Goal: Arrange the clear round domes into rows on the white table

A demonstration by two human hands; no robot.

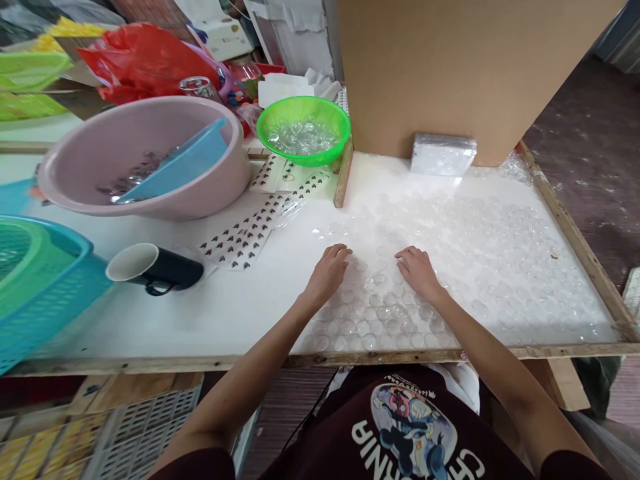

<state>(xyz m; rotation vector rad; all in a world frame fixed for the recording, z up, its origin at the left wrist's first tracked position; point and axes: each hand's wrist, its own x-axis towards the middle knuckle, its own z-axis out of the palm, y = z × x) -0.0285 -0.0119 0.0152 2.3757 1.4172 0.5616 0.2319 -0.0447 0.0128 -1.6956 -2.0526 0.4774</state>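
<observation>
Many clear, glassy discs (377, 313) lie spread over the white tabletop, dense near the front edge and across the right side. Among them, my left hand (331, 270) rests low, palm down, its fingers stretched out toward the right. My right hand (417, 270) mirrors it a short way off, fingers loosely extended toward the left. Neither hand appears to hold anything; the fingertips are at the level of the discs, though whether they touch any is too small to tell. More discs lie in the gap between the hands.
A wooden rim (200, 364) borders the table. Left of my hands are a dark mug on its side (175, 270), sticker sheets (245, 237), a pink basin (150, 160) with a blue scoop, and a teal basket (55, 293). Behind stand a green bowl (305, 150) of clear pieces and a cardboard panel (450, 73).
</observation>
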